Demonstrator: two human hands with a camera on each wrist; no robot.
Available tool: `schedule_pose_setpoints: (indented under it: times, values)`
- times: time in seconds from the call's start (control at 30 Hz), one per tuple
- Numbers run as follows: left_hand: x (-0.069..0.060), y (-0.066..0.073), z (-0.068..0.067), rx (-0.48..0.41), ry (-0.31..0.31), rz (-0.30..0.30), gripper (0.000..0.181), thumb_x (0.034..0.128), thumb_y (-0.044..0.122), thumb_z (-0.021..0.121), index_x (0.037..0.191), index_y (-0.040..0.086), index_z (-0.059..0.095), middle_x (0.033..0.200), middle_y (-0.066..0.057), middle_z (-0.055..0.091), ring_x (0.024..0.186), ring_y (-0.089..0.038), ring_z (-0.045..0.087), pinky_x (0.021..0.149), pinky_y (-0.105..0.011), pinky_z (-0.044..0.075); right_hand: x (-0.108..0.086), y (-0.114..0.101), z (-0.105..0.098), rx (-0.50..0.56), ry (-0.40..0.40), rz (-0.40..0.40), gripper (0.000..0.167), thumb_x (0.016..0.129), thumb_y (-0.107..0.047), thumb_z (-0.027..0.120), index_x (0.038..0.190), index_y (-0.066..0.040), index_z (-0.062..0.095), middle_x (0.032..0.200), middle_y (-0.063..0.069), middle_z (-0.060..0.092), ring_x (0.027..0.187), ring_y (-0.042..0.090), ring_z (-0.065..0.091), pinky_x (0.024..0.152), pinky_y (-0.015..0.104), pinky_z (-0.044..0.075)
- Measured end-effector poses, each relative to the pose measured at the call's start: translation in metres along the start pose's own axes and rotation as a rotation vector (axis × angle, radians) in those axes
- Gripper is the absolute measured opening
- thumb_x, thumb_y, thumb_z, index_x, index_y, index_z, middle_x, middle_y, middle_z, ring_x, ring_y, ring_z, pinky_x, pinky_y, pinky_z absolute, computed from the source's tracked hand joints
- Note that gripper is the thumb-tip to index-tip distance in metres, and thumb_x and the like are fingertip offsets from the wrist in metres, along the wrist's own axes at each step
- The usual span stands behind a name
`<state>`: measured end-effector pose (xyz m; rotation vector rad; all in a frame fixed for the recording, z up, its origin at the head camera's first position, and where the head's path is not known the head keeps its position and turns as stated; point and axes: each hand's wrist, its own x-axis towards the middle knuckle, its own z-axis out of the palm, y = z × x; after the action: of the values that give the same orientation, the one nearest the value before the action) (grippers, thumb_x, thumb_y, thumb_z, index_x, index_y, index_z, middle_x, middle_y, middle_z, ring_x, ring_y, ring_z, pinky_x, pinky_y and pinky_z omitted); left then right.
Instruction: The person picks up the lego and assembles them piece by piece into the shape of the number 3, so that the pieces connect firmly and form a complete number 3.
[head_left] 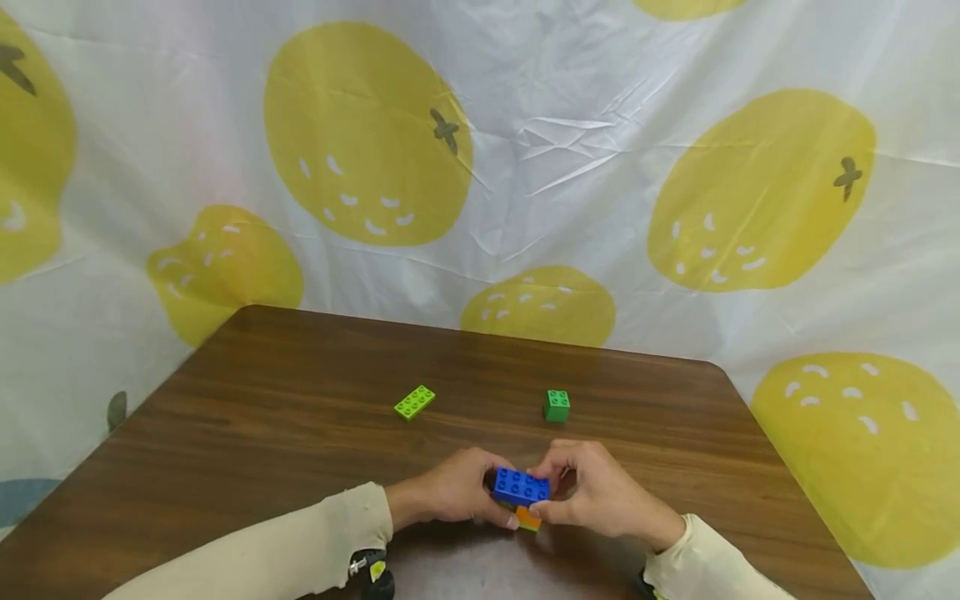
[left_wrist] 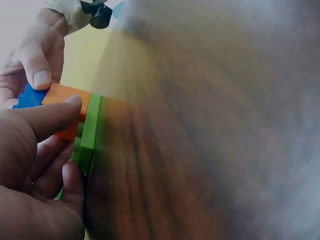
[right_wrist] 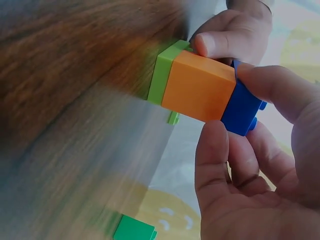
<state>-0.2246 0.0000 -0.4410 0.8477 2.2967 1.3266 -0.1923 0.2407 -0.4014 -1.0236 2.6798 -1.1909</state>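
A blue brick (head_left: 521, 486) sits on top of an orange brick (right_wrist: 199, 86), which stands on a light green plate (left_wrist: 89, 131) at the table surface. The left hand (head_left: 463, 490) grips the stack from the left, its thumb lying on the orange brick in the left wrist view. From the right, the right hand (head_left: 596, 492) pinches the blue brick between thumb and fingers, with one fingertip by its joint with the orange brick. The blue brick's underside is hidden.
Farther back on the brown table (head_left: 300, 375) lie a flat lime green plate (head_left: 415, 402), left of centre, and a green brick (head_left: 557, 406), to its right. A white curtain (head_left: 525, 192) with yellow fruit shapes hangs behind the table.
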Motion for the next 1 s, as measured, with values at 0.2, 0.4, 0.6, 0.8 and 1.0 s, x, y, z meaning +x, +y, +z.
schedule_pose_setpoints:
  times: [0.2,0.4,0.6,0.8,1.0]
  values:
    - [-0.001,0.002,-0.003,-0.037,0.006,-0.004,0.043,0.0752,0.019,0.097,0.113,0.018,0.077,0.1,0.01,0.075,0.089,-0.005,0.065,0.082,-0.024,0.053,0.0,0.001,0.001,0.011,0.015,0.007,0.025,0.077,-0.014,0.094,0.097,-0.016,0.079,0.085,-0.003,0.067,0.074,0.01,0.068,0.066,0.029,0.061]
    - [-0.005,0.007,-0.005,-0.068,0.018,0.021,0.043,0.0778,0.019,0.095,0.115,0.016,0.076,0.104,0.007,0.074,0.092,-0.005,0.065,0.084,-0.023,0.055,0.0,0.002,0.0,0.013,0.006,-0.002,0.026,0.077,-0.015,0.094,0.097,-0.015,0.08,0.085,-0.004,0.068,0.073,0.009,0.068,0.065,0.029,0.061]
    - [-0.008,0.01,-0.006,-0.038,0.029,0.066,0.04,0.0808,0.021,0.093,0.116,0.014,0.075,0.104,0.005,0.075,0.09,-0.004,0.066,0.08,-0.021,0.055,0.001,0.0,-0.001,0.015,-0.006,0.02,0.027,0.079,-0.023,0.095,0.101,-0.015,0.081,0.085,-0.005,0.069,0.074,0.006,0.067,0.066,0.027,0.061]
    - [-0.01,0.01,-0.008,0.027,0.068,0.071,0.038,0.0815,0.031,0.093,0.114,0.018,0.077,0.1,0.009,0.075,0.086,-0.002,0.064,0.077,-0.021,0.054,0.004,0.001,-0.002,0.016,-0.016,0.023,0.028,0.079,-0.024,0.096,0.101,-0.015,0.081,0.086,-0.006,0.072,0.076,0.009,0.07,0.067,0.029,0.062]
    - [-0.01,0.013,-0.009,0.063,0.093,0.083,0.037,0.0814,0.033,0.093,0.111,0.017,0.078,0.097,0.009,0.075,0.083,-0.001,0.063,0.074,-0.021,0.053,0.006,0.002,-0.005,0.04,-0.034,0.057,0.029,0.079,-0.023,0.096,0.101,-0.016,0.079,0.088,-0.005,0.074,0.077,0.007,0.071,0.069,0.029,0.063]
